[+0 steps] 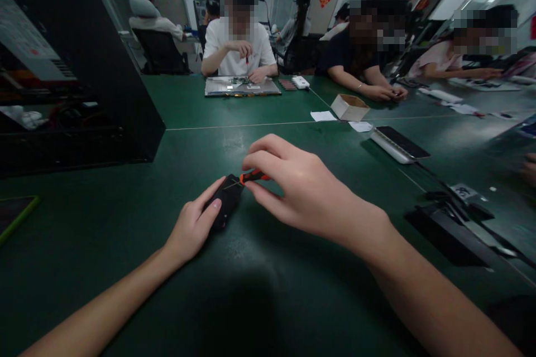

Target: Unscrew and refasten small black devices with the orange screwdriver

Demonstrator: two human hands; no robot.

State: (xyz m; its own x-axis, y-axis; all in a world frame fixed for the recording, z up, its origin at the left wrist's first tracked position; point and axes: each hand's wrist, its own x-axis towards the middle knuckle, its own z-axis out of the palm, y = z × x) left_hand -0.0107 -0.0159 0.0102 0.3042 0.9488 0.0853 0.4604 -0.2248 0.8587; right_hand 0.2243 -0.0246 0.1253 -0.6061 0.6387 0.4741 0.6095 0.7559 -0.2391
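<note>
A small black device [226,201] lies flat on the green table [125,268] in front of me. My left hand [195,226] is closed on its near end, thumb along its side. My right hand [301,184] pinches a small screwdriver with a red-orange handle [253,176], its thin tip resting on the top of the black device.
A large black cabinet [84,67] stands at the left. A white box [349,107], paper slips [323,116], a phone-like slab [400,144] and black cabled gear [452,223] lie to the right. Several people work at the far side, one over a flat panel [242,87].
</note>
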